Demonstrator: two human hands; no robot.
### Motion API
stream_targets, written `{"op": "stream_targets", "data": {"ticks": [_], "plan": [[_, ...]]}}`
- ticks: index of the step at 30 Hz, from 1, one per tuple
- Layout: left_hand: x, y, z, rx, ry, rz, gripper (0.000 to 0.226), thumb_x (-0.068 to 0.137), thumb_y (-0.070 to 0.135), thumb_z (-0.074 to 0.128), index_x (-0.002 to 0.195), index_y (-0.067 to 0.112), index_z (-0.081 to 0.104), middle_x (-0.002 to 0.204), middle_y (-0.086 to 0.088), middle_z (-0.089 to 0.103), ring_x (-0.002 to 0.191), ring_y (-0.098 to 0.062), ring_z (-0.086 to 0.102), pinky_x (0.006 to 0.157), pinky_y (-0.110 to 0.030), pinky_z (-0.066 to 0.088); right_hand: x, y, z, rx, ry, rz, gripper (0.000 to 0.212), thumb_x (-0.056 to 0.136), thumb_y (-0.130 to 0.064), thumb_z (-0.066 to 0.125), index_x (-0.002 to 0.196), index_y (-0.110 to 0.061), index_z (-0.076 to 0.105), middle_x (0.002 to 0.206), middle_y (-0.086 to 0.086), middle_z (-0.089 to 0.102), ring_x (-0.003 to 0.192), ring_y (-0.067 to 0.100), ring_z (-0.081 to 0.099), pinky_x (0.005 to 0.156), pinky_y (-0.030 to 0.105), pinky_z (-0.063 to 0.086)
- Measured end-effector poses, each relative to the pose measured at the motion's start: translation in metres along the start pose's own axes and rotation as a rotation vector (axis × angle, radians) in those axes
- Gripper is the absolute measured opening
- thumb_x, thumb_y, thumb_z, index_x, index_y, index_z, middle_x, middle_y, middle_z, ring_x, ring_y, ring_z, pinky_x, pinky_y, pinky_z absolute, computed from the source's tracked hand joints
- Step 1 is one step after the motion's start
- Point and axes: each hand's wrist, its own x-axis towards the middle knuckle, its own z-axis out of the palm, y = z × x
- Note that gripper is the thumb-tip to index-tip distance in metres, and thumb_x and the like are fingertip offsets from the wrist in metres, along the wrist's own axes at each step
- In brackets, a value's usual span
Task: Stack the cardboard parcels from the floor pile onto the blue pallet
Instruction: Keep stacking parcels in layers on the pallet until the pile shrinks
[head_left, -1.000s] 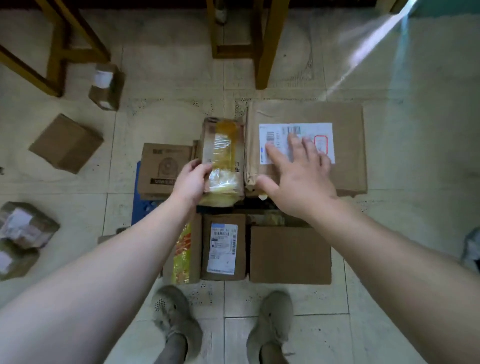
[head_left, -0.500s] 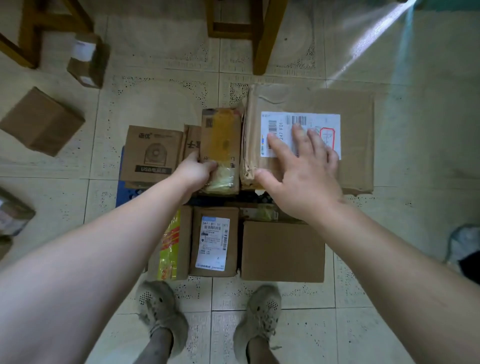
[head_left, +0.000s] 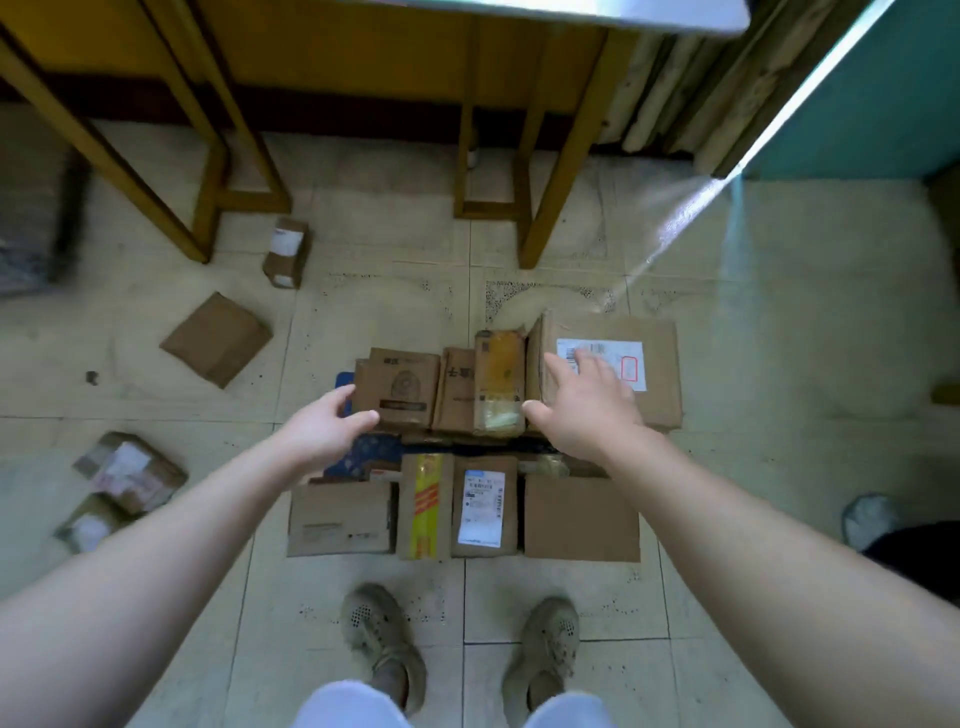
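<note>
Cardboard parcels cover most of the blue pallet (head_left: 363, 454), of which only a patch shows at the left. The yellow-taped parcel (head_left: 500, 382) lies in the far row between a brown box and the large labelled box (head_left: 657, 371). My left hand (head_left: 324, 428) hovers open over the pallet's left part, holding nothing. My right hand (head_left: 589, 408) is spread flat on the large labelled box, fingers over its white label. The near row holds several parcels, among them a white-labelled one (head_left: 483, 506) and a plain box (head_left: 582, 517).
Loose parcels lie on the tiled floor to the left: a flat brown box (head_left: 215, 338), a small upright box (head_left: 285, 252) and two wrapped ones (head_left: 130, 470). Yellow wooden table legs (head_left: 545, 208) stand beyond the pallet. My shoes (head_left: 384, 639) are just before the near row.
My left hand has let go of the yellow-taped parcel and moved left and back, now open. The view has pulled up and away. My right hand stays on the large box.
</note>
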Motion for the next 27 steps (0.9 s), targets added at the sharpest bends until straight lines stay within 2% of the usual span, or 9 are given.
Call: {"op": "stream_targets", "data": {"ticks": [4, 8, 14, 17, 20, 27], "plan": [[-0.063, 0.008, -0.053, 0.072, -0.009, 0.105, 0.063, 0.095, 0.034, 0.054, 0.150, 0.023, 0.026, 0.154, -0.005, 0.031, 0.139, -0.024, 0.033, 0.110, -0.038, 0.029, -0.072, -0.035, -0.015, 0.081, 0.024, -0.007, 0.069, 0.094, -0.051, 0.044, 0.153, -0.028, 0.017, 0.162, 0.006, 0.009, 0.148, 0.025, 0.006, 0.118, 0.047, 0.009], [-0.117, 0.007, -0.094, 0.189, 0.054, 0.146, 0.066, 0.095, 0.033, 0.054, 0.151, 0.022, 0.023, 0.156, -0.005, 0.027, 0.141, -0.023, 0.030, 0.112, -0.039, 0.029, -0.127, -0.065, -0.026, 0.160, 0.057, -0.036, 0.070, 0.094, -0.051, 0.046, 0.153, -0.027, 0.019, 0.161, 0.005, 0.014, 0.148, 0.025, 0.012, 0.118, 0.048, 0.014], [-0.201, -0.012, -0.139, 0.169, 0.213, 0.188, 0.065, 0.095, 0.029, 0.055, 0.151, 0.021, 0.024, 0.154, -0.007, 0.030, 0.140, -0.024, 0.032, 0.111, -0.041, 0.031, -0.171, -0.109, -0.052, 0.166, 0.117, -0.222, 0.068, 0.095, -0.050, 0.047, 0.152, -0.027, 0.020, 0.160, 0.003, 0.017, 0.147, 0.023, 0.015, 0.116, 0.045, 0.021], [-0.231, -0.035, -0.168, 0.193, 0.246, 0.180, 0.067, 0.093, 0.030, 0.057, 0.150, 0.023, 0.024, 0.154, -0.006, 0.031, 0.139, -0.024, 0.034, 0.111, -0.042, 0.034, -0.187, -0.136, -0.057, 0.219, 0.133, -0.319, 0.067, 0.094, -0.049, 0.050, 0.152, -0.028, 0.022, 0.160, 0.003, 0.020, 0.146, 0.024, 0.017, 0.115, 0.045, 0.023], [-0.253, -0.059, -0.200, 0.181, 0.311, 0.123, 0.067, 0.093, 0.037, 0.056, 0.150, 0.025, 0.024, 0.156, -0.003, 0.028, 0.141, -0.023, 0.031, 0.111, -0.041, 0.029, -0.207, -0.159, -0.057, 0.270, 0.134, -0.383, 0.068, 0.093, -0.049, 0.053, 0.151, -0.028, 0.024, 0.159, 0.001, 0.023, 0.145, 0.022, 0.021, 0.114, 0.044, 0.027], [-0.281, -0.118, -0.251, 0.099, 0.398, 0.106, 0.067, 0.094, 0.031, 0.057, 0.151, 0.022, 0.023, 0.157, -0.004, 0.025, 0.142, -0.023, 0.027, 0.113, -0.039, 0.026, -0.243, -0.225, -0.053, 0.262, 0.131, -0.477, 0.067, 0.093, -0.046, 0.055, 0.150, -0.027, 0.027, 0.156, 0.000, 0.028, 0.140, 0.021, 0.031, 0.110, 0.040, 0.035]]}}
